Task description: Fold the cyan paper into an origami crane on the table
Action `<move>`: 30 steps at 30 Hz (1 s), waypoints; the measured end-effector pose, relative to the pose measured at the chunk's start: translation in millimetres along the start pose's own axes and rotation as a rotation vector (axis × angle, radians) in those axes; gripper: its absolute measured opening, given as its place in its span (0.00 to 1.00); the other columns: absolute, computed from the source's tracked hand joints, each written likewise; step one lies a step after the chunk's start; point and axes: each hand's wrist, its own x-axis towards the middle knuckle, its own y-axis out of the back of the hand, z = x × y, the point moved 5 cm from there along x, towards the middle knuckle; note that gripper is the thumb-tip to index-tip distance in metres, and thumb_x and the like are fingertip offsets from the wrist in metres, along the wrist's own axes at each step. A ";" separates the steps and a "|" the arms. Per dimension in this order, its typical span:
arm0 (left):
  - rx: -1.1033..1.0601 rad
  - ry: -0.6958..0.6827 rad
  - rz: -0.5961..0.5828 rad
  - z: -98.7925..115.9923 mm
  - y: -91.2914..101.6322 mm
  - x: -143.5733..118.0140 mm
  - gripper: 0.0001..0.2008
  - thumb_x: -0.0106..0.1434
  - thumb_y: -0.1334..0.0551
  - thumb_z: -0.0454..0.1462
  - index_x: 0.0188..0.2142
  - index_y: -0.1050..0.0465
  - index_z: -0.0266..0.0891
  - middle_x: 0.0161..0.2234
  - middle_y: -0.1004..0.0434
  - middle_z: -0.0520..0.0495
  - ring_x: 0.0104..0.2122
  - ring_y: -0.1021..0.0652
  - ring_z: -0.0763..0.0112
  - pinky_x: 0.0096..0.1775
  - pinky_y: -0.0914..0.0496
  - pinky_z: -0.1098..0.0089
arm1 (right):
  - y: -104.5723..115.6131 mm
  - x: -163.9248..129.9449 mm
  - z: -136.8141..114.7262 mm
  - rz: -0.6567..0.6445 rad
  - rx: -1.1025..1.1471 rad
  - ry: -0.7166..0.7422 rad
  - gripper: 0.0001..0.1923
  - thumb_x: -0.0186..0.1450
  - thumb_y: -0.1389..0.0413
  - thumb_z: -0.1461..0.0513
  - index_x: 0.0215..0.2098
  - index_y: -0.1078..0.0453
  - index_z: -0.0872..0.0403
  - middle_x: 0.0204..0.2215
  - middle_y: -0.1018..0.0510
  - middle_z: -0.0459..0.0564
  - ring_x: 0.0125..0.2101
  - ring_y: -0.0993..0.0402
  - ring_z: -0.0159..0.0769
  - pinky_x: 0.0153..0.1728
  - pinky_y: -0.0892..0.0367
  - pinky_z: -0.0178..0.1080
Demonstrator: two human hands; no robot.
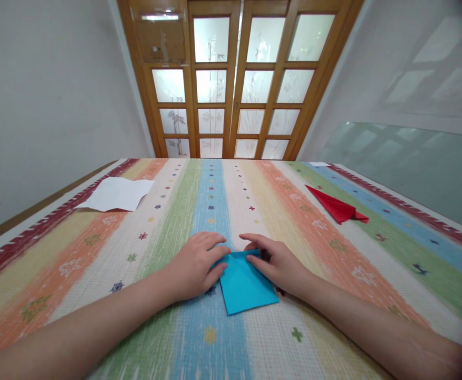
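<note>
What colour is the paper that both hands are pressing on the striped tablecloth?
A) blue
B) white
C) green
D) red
A: the left hand and right hand both rest on the far edge of the blue paper; a red folded paper and a white sheet lie untouched farther off.

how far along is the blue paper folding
Done: a red folded paper shape lies finished-looking on the right of the striped tablecloth. In hand: the blue paper lies flat, its near part a plain rectangle; the left hand and right hand press on its far edge, where a fold seems to be forming. Left: apparently most of the folds. White paper lies unfolded at far left.
</note>
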 end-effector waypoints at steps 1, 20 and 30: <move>-0.014 0.010 -0.006 -1.9 -0.8 -0.2 0.16 0.70 0.45 0.40 0.55 0.30 0.39 0.57 0.30 0.37 0.55 0.30 0.52 0.57 0.37 0.50 | -0.4 -0.5 -0.5 -0.006 -0.005 0.009 0.23 0.66 0.45 0.65 0.60 0.34 0.48 0.41 0.20 0.49 0.36 0.24 0.36 0.39 0.30 0.40; 0.020 -0.016 -0.093 15.9 -11.2 -3.7 0.19 0.69 0.44 0.41 0.57 0.30 0.42 0.51 0.27 0.38 0.50 0.28 0.52 0.53 0.34 0.50 | 0.3 -7.2 -18.4 -0.087 -0.198 0.217 0.20 0.66 0.45 0.65 0.56 0.31 0.49 0.41 0.20 0.52 0.41 0.25 0.40 0.43 0.32 0.43; -0.007 0.006 -0.119 11.1 -13.6 -4.6 0.19 0.69 0.42 0.42 0.56 0.29 0.40 0.54 0.28 0.38 0.53 0.28 0.50 0.55 0.35 0.49 | -0.1 -8.9 -30.7 -0.282 -0.160 0.412 0.09 0.69 0.45 0.61 0.44 0.23 0.50 0.38 0.20 0.53 0.41 0.26 0.41 0.44 0.32 0.45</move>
